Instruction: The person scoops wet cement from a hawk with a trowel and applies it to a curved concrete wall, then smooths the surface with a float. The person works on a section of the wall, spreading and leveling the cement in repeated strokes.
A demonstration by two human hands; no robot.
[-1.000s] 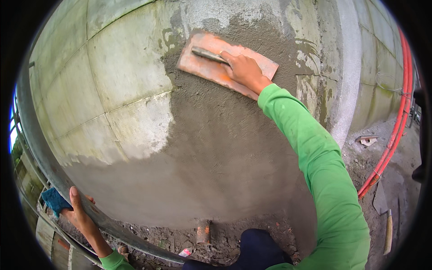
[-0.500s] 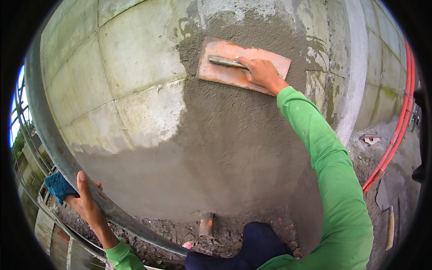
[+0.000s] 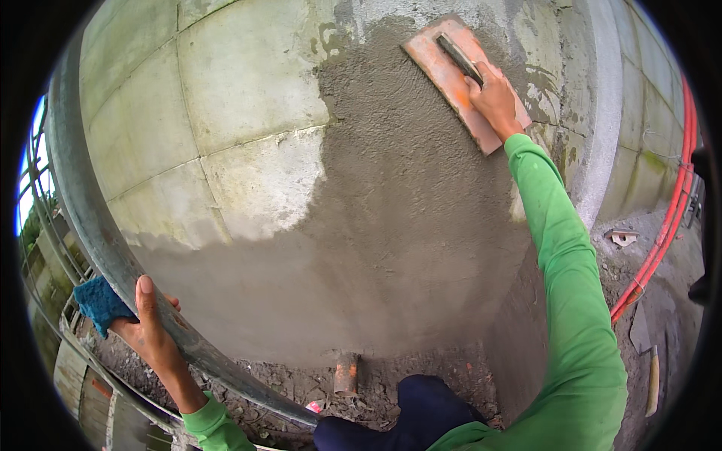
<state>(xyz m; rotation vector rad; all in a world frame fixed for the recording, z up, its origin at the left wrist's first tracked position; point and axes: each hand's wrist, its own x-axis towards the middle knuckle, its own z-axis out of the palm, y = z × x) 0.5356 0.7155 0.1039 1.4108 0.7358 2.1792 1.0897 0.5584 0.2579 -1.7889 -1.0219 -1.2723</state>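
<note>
High on the wall, my right hand [image 3: 495,98] is closed round the handle of a worn orange plastering float [image 3: 453,71]. Its flat face lies against wet grey mortar [image 3: 391,158], and the board slants down to the right. At lower left, my left hand [image 3: 154,331] wraps a grey metal pole [image 3: 90,203], thumb on the near side and fingertips showing past it. A blue sponge [image 3: 101,304] sticks out beside that hand, seemingly pinned against the pole; part of it is hidden. The mortar covers the lower wall, with pale block wall [image 3: 248,83] bare at upper left.
A short pipe stub [image 3: 346,374] stands at the wall's foot in loose soil. Red hoses [image 3: 665,233] run down the right side. A pointed trowel [image 3: 651,379] and a small hand tool [image 3: 622,237] lie on the ground there. Metal rods [image 3: 45,188] stand at far left.
My right hand has moved the float up and to the right, turning it from nearly level to a steep slant. My left hand keeps its hold on the pole.
</note>
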